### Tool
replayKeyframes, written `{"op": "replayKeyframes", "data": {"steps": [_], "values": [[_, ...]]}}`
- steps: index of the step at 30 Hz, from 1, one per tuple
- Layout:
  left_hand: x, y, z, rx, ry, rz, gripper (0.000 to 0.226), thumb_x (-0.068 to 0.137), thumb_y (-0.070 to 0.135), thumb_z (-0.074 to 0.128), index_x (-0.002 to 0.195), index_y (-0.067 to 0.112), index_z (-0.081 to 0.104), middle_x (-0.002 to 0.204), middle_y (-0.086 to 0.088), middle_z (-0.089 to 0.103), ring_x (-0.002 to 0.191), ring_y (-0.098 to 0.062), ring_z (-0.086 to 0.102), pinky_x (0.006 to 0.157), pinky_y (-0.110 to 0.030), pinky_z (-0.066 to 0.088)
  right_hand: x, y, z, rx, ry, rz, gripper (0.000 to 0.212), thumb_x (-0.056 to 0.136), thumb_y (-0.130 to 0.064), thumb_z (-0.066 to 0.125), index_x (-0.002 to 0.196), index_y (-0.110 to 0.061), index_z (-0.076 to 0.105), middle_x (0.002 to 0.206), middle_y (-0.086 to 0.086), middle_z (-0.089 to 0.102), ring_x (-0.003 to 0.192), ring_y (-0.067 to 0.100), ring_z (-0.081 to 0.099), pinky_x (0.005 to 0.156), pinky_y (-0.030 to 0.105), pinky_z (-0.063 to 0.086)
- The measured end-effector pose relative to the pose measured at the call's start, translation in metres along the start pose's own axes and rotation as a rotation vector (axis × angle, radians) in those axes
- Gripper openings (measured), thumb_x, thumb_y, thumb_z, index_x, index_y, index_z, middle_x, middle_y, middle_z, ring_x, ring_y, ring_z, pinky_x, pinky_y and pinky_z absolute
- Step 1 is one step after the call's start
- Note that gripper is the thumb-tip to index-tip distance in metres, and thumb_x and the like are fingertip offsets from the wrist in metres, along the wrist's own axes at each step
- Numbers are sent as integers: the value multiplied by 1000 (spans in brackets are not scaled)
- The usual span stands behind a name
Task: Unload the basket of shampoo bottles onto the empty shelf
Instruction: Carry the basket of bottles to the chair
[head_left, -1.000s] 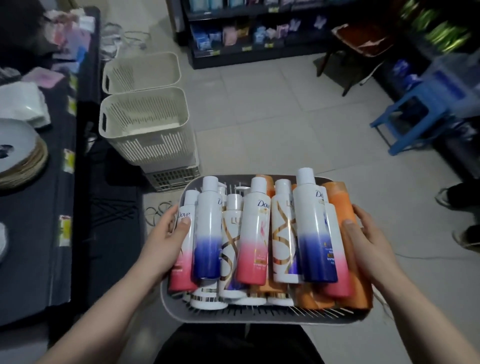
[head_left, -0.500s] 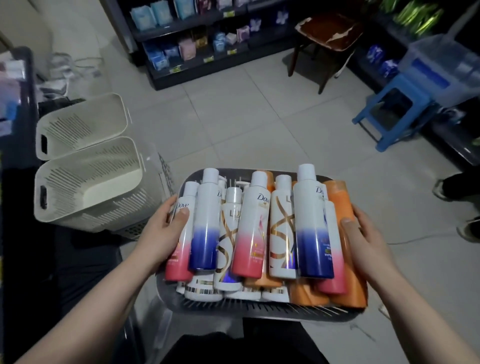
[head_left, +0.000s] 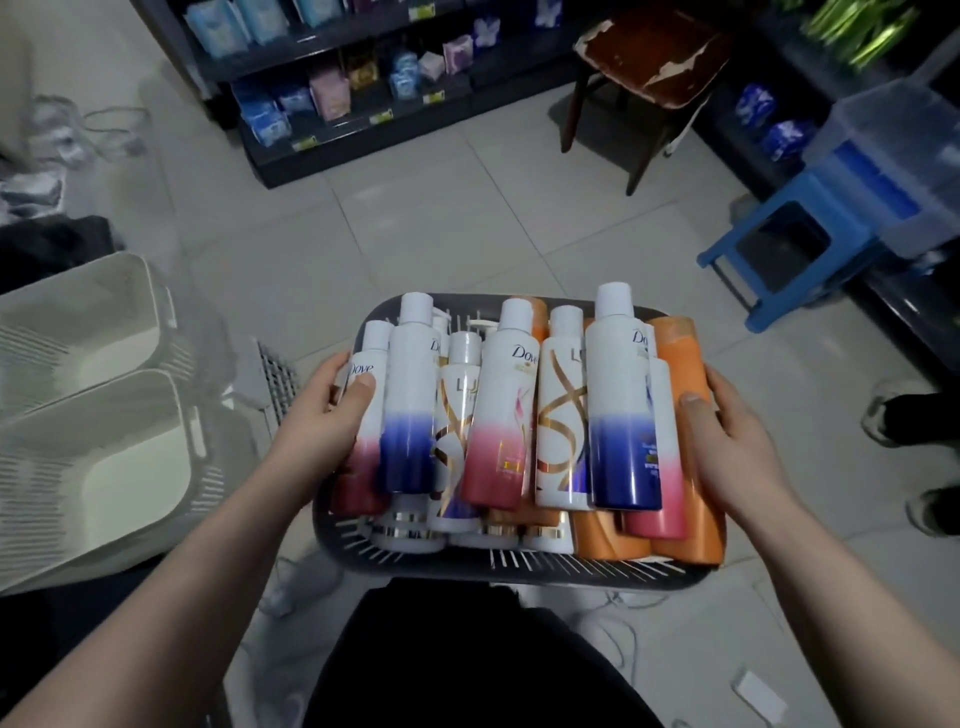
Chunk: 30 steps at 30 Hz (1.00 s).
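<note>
The step in hand is carrying: nothing is unloaded yet. The person holds a dark grey slatted plastic basket (head_left: 519, 569) level in front of the body, at the centre of the view. It is heaped with shampoo bottles lying on their sides, caps toward 12 o'clock: white bottles fading to blue (head_left: 621, 405), white bottles fading to pink (head_left: 501, 415), white bottles with gold ribbons (head_left: 558, 415) and orange bottles (head_left: 680, 358).

The left hand (head_left: 322, 421) grips the basket's 9 o'clock side, fingers (head_left: 332, 366) curled over the rim and thumb pressing the outermost pink-based bottle. The right hand (head_left: 727, 441) grips the 3 o'clock side the same way, thumb laid on an orange bottle. The fingertips of both hands are hidden under the basket.

At 12 o'clock stands a dark shelving unit (head_left: 363, 171) stocked with blue and pink packets. No empty shelf shows. 2 cream slatted baskets (head_left: 104, 467) sit at 9 o'clock and a blue plastic stool (head_left: 779, 249) at 2 o'clock.

The next move probably calls for finding the empty shelf and setting the basket down near it, since both hands are occupied. The top layer lies loose, so the basket should stay level or bottles may roll off.
</note>
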<state>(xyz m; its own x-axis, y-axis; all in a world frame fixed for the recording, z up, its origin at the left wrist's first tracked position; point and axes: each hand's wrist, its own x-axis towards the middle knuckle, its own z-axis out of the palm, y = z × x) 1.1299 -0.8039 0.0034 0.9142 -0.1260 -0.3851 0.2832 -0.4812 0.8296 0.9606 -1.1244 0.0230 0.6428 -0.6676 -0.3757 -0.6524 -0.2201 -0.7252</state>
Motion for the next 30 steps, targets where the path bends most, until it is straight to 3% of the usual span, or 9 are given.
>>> {"op": "replayKeyframes", "data": {"steps": [5,8,11,14,17,21,23,25,30], "values": [[86,50,31,56,-95,38,34,78,52,47,111,46,54,95,6,69,82,-18,66,73,-34,53,77,-32,-7,8,15,54,61,81,-58,36,140,-46,33,119,1,62,95,22,65,86,51,54],[142,81,51,93,-140,118,18,88,42,48,104,49,54,91,18,68,81,-3,65,67,-24,49,126,-50,-9,1,57,67,59,83,-55,36,141,-44,33,127,1,60,101,24,63,89,49,52],[195,114,72,126,-183,158,26,92,42,48,118,39,56,103,15,67,88,0,63,72,-24,48,173,-68,-12,27,78,87,51,87,-51,37,139,-48,34,120,-2,63,92,18,65,78,41,55],[251,151,94,143,-219,169,43,86,51,46,127,40,52,110,16,63,95,-3,61,76,-28,48,223,-82,-19,62,98,127,53,87,-53,37,140,-48,31,128,-1,59,102,23,64,87,50,53],[304,190,120,154,-241,186,39,88,48,47,127,45,51,110,22,60,96,6,56,72,-20,43,277,-97,-26,91,119,159,55,87,-53,37,141,-45,32,135,-1,56,108,22,60,92,46,50],[370,234,157,143,-224,179,37,89,45,49,125,46,52,108,21,62,94,-2,61,73,-24,45,356,-120,-41,96,152,182,61,80,-56,35,140,-45,34,132,-2,57,110,22,57,92,37,44],[401,255,175,127,-228,161,33,93,40,51,125,46,52,109,23,62,96,0,60,73,-21,44,394,-135,-51,100,138,177,51,82,-56,35,133,-56,34,121,-4,61,102,21,62,90,42,50],[429,273,189,104,-209,154,31,97,34,51,124,50,52,106,27,62,95,3,60,72,-19,42,430,-153,-59,79,140,140,43,83,-54,34,125,-62,35,108,-11,60,90,14,61,81,36,48],[506,323,221,59,-225,145,31,92,39,50,117,57,53,102,31,63,94,1,61,74,-23,44,520,-196,-74,52,152,158,58,83,-58,34,140,-48,31,117,-6,58,92,13,59,81,37,48]]}}
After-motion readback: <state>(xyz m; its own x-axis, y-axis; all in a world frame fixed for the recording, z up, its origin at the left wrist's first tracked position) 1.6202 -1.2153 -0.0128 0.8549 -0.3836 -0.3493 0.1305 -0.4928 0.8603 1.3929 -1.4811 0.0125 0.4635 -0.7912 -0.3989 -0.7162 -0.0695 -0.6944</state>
